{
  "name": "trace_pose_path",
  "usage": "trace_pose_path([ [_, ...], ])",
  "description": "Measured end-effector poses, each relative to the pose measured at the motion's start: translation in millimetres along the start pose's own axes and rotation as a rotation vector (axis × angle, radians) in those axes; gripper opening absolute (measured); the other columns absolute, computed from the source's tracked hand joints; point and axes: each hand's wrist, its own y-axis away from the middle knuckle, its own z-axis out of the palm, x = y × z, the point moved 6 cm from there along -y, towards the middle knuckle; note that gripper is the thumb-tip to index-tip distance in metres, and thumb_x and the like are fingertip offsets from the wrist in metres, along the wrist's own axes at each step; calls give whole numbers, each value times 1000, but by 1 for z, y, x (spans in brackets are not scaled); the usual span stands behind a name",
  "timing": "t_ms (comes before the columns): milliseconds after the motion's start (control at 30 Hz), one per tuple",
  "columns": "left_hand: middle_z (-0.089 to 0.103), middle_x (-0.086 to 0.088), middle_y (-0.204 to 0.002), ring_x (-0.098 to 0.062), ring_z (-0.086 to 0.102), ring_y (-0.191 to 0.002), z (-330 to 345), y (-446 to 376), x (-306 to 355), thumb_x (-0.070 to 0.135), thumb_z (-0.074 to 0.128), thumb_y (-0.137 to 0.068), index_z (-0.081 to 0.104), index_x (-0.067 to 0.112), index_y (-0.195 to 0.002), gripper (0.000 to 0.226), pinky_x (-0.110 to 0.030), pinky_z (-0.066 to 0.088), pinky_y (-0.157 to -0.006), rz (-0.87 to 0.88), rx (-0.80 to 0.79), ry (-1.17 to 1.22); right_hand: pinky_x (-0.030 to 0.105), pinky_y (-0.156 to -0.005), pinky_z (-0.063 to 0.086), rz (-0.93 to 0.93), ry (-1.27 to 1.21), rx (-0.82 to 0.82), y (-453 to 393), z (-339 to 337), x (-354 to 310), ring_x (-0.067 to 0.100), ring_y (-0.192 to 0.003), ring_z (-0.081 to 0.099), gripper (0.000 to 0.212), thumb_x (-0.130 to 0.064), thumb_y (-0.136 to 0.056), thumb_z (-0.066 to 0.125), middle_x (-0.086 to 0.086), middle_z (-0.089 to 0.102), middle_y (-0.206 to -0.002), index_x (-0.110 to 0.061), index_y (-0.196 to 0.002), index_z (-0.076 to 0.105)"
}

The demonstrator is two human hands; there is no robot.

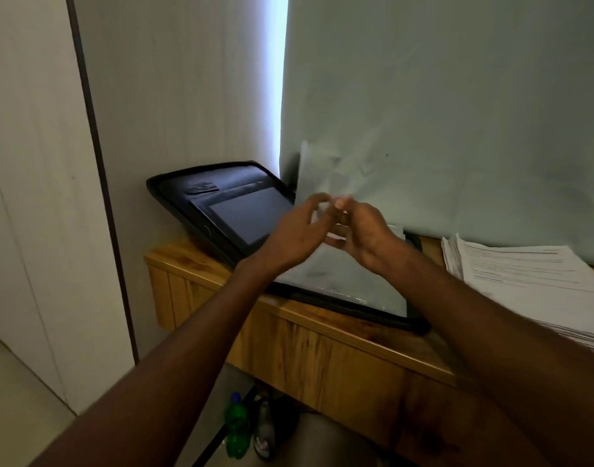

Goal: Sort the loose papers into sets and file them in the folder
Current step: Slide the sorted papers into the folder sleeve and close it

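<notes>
Both arms reach out over a wooden desk [322,332]. A black zip folder [228,210] lies open on it, left flap propped up vs the wall, right half flat w/ clear plastic sleeves [349,281] in it. One sleeve [319,176] is lifted upright btwn the hands, blurry & see-through against the pale curtain [457,112]. Left hand [299,230] has fingers curled at the sleeve's lower edge, thumb & forefinger apart; can't tell if it really grips. Right hand [359,230] pinches the sleeve w/ thumb & fingers closed on it. Stack of printed papers [524,271] sits on the desk just right of the folder. Under the desk: green bottle [236,429], blue cap, beside a shoe [265,429]
</notes>
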Motion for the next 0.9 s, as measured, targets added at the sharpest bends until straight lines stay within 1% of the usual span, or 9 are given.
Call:
trace_pose_path([
  [100, 59, 3, -139, -11, 57, -121, 32, 15, 15, 61, 41, -101, 53, 28, -144, 55, -24, 46, -95, 91, -284, -53, 27, -53, 55, -8, 17, 236, 4, -54, -19, 26, -79, 69, 28, -3, -96, 45, 12, 73, -93, -6, -112, 69],
  [233, 55, 3, -146, -3, 49, -118, 59, 42, 16, 51, 41, -105, 50, 23, -148, 52, -16, 41, -97, 108, -674, -146, 34, -76, 53, -111, 330, 462, -5, -111, -33, 25, -95, 65, 28, -8, -100, 46, 14, 69, -118, -7, -118, 67],
  [300, 56, 6, -142, -3, 50, -117, 63, 47, 13, 54, 42, -104, 53, 24, -145, 52, -16, 39, -96, 130, -701, -203, 32, -93, 51, -241, 700, 371, -3, -113, -38, 20, -109, 62, 32, -7, -96, 49, 1, 68, -125, -15, -117, 72],
  [434, 61, 6, -140, -7, 59, -121, 64, 46, 17, 69, 43, -95, 57, 25, -143, 67, -24, 45, -104, 137, -787, -127, 26, -95, 41, -213, 1331, -150, -4, -89, -1, 19, -128, 52, 32, -31, -102, 56, -2, 55, -143, -24, -133, 62],
  [500, 68, 6, -130, -7, 64, -116, 57, 26, 19, 60, 51, -95, 66, 23, -134, 55, -28, 49, -102, 108, -776, -149, 31, -103, 42, -99, 1514, -347, -1, -87, 13, 22, -130, 51, 42, -40, -102, 57, 2, 52, -146, -21, -140, 54],
  [634, 77, 15, -103, -3, 70, -103, 55, -37, 4, 38, 69, -95, 79, 23, -109, 23, -33, 57, -95, 43, -538, 58, 27, -104, 41, -16, 1483, -459, 5, -95, 4, 18, -127, 51, 59, -45, -93, 70, -3, 51, -142, -21, -144, 53],
  [734, 73, 13, -109, -4, 66, -109, 78, -79, -18, 36, 72, -94, 75, 21, -117, 27, -25, 49, -96, -7, -358, 8, 29, -107, 44, 23, 1392, -472, 6, -103, 1, 14, -126, 52, 61, -45, -88, 76, -7, 53, -142, -24, -142, 56],
  [800, 65, 4, -129, -14, 60, -123, 106, -101, -29, 45, 70, -94, 68, 21, -129, 43, -22, 42, -96, -13, -328, -153, 27, -100, 46, -37, 1320, -334, 2, -119, -9, 11, -119, 57, 53, -45, -89, 75, -7, 60, -136, -24, -135, 62],
  [900, 61, -3, -135, -20, 58, -124, 145, -120, -20, 49, 69, -93, 66, 17, -129, 48, -23, 39, -93, 18, -284, -252, 33, -85, 50, -169, 1489, 144, -1, -168, -42, 23, -104, 64, 35, -40, -93, 67, 6, 69, -119, -19, -121, 68],
])
